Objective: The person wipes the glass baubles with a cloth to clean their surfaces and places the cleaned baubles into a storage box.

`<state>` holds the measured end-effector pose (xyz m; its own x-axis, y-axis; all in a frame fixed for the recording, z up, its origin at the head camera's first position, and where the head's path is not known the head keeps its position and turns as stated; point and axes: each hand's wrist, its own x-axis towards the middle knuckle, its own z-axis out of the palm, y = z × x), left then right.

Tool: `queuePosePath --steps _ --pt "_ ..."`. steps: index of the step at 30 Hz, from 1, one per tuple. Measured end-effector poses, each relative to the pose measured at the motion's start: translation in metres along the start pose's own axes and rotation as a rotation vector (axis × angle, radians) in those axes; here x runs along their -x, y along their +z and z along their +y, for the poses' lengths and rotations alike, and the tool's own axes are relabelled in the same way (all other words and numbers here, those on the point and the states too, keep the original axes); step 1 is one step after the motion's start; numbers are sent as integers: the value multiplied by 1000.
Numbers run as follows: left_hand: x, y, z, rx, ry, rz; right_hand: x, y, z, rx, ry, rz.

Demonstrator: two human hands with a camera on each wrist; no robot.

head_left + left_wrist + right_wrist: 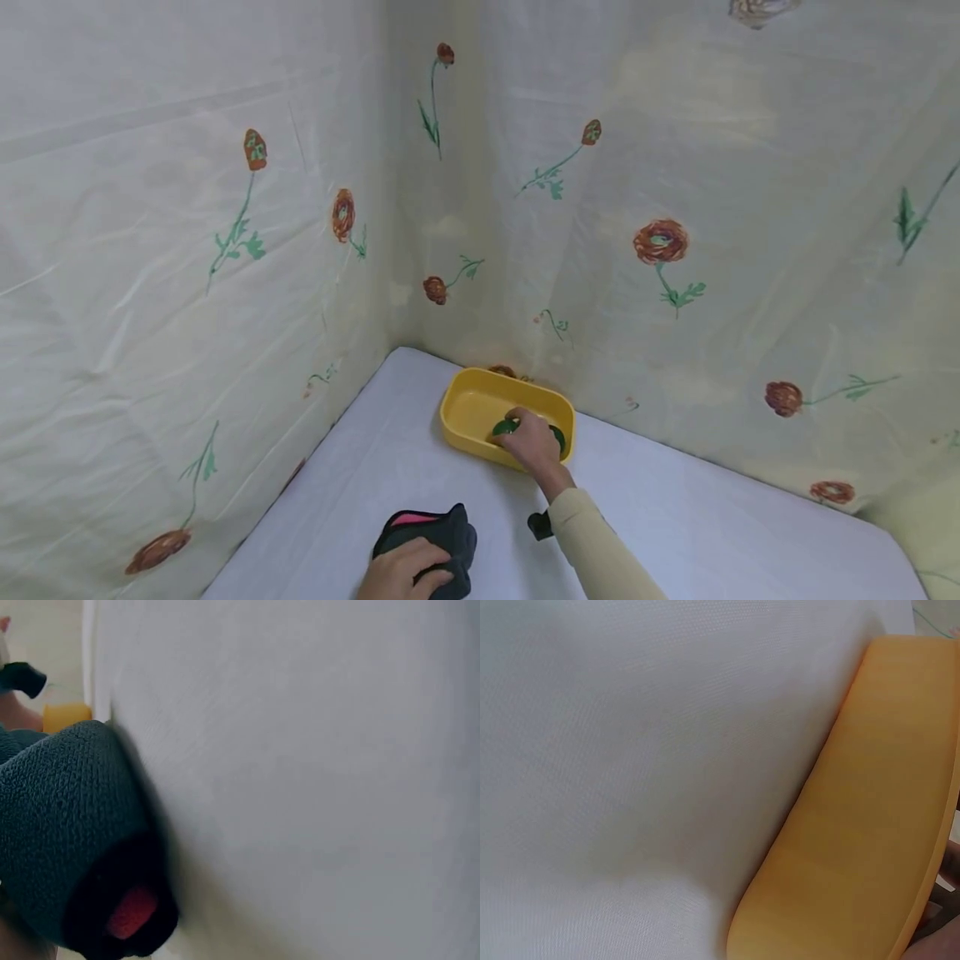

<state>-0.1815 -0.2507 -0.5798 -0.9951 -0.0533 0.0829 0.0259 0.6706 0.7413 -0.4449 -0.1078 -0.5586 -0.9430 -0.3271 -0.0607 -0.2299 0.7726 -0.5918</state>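
At the bottom of the head view, my left hand (405, 571) grips a soft dark grey fabric item (459, 537) with black edging and a pink lining. The left wrist view shows its knitted fabric (75, 795) up close, with a reddish-pink spot inside the black rim. My right hand (531, 442) reaches down into a yellow tray (457, 440) and pinches a dark green object (504, 427). More green (558, 435) shows on the far side of that hand. What the green things are cannot be made out. The tray's outer wall (847, 817) hides most of the right fingers in the right wrist view.
A white-covered table (675, 508) lies under everything. Pale flower-printed cloth (720, 350) hangs behind and to the left of it, close to the tray's far rim. A small black device (539, 526) sits at the right wrist.
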Motion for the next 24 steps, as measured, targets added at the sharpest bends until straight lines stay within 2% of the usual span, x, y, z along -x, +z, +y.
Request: queuePosePath --steps 5,8,16,24 --pt "1 3 0 -10 63 -15 -1 2 1 4 5 -5" --pt "2 4 0 -18 65 -18 -2 3 1 1 9 -6" --pt "1 9 0 -33 29 -64 -1 -1 1 14 49 -26" --pt "-2 11 0 -38 -29 -178 4 -8 -4 40 67 -44"
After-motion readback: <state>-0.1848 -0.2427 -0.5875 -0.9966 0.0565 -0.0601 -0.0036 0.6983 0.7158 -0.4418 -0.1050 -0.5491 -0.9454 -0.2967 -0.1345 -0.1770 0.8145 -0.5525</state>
